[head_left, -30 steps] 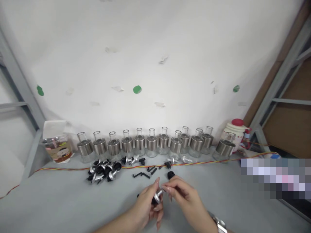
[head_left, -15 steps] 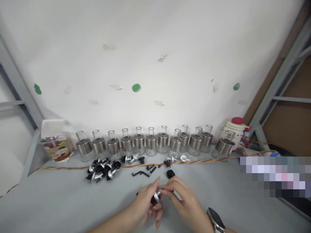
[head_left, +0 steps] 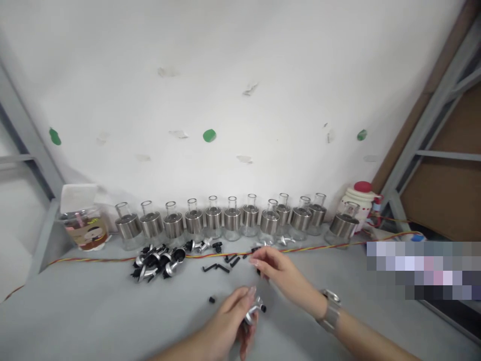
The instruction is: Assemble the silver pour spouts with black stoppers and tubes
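My left hand (head_left: 235, 313) is closed around a silver-and-black bottle pourer (head_left: 251, 315), whose spout points right and ends in a small black tip (head_left: 263, 308). The palm hides part of the pourer. My right hand (head_left: 272, 265) reaches over the small black parts with its fingers slightly bent and nothing visible in them. Just beyond its fingertips lies a tiny black piece (head_left: 245, 256). Left of it are several bent black tubes (head_left: 223, 268). A small black cap (head_left: 212, 300) lies on the table to the left of my left hand.
Glass bottles with metal bands (head_left: 174, 225) stand in a row along the wall. A pile of pourers (head_left: 158, 261) lies at the left. A twisted red-yellow wire (head_left: 225, 254) crosses the table. A plastic cup (head_left: 88, 233) and a cream red-lidded bottle (head_left: 358, 203) stand at the sides.
My right hand has left the pourer and moved up and away over the small parts. The pourer's black-tipped spout now shows in my left hand, which has shifted slightly right.
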A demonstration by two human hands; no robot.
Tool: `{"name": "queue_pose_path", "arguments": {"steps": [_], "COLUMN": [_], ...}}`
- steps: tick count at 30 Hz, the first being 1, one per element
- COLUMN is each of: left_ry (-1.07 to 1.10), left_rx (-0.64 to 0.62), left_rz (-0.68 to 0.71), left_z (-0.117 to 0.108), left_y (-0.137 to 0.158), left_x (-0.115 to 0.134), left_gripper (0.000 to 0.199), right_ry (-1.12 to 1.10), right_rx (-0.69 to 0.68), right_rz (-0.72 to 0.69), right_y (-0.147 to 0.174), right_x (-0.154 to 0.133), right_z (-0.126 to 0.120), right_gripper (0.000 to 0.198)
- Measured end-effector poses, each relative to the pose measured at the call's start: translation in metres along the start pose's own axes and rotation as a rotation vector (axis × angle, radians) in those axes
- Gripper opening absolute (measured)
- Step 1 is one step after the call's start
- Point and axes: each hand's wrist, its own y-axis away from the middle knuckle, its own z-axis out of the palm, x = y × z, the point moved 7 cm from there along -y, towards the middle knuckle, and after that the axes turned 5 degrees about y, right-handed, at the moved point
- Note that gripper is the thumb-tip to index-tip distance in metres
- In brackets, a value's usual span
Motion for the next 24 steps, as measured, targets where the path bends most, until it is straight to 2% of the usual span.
{"name": "queue_pose_path", "arguments": {"steps": [2, 4, 7, 10, 14, 19, 21, 24], "left_ry": [-0.025, -0.07, -0.181, -0.25, -0.26, -0.207, -0.206, -0.251], "left_rx": [-0.048, -0.083, -0.121, -0.148, -0.153, -0.082, 0.002, 0.177], "left_rz": [-0.01, -0.03, -0.043, -0.049, -0.042, 0.044, 0.104, 0.227], "left_z": [0.004, 0.008, 0.013, 0.016, 0.016, 0.009, 0.001, -0.013], "left_y": [0.002, 0.005, 0.009, 0.012, 0.012, 0.008, 0.006, 0.004], "left_x": [0.001, 0.003, 0.006, 0.006, 0.006, 0.009, 0.01, 0.016], "left_gripper": [0.035, 0.032, 0.03, 0.029, 0.03, 0.032, 0.03, 0.03], "right_ry": [0.382, 0.697, 0.813, 0.817, 0.726, 0.474, 0.346, 0.135], "right_rx": [0.056, 0.007, -0.045, -0.072, -0.08, 0.011, 0.08, 0.119], "right_rz": [-0.137, -0.216, -0.252, -0.258, -0.238, -0.162, -0.084, 0.045], "right_y": [-0.01, -0.02, -0.033, -0.039, -0.038, -0.027, -0.02, -0.006], "right_x": [-0.011, -0.014, -0.009, -0.002, 0.0, -0.006, -0.001, 0.012], "right_z": [0.002, 0.019, 0.045, 0.062, 0.063, 0.033, 0.017, 0.001], "right_gripper": [0.017, 0.019, 0.016, 0.004, 0.008, 0.009, 0.011, 0.027]}}
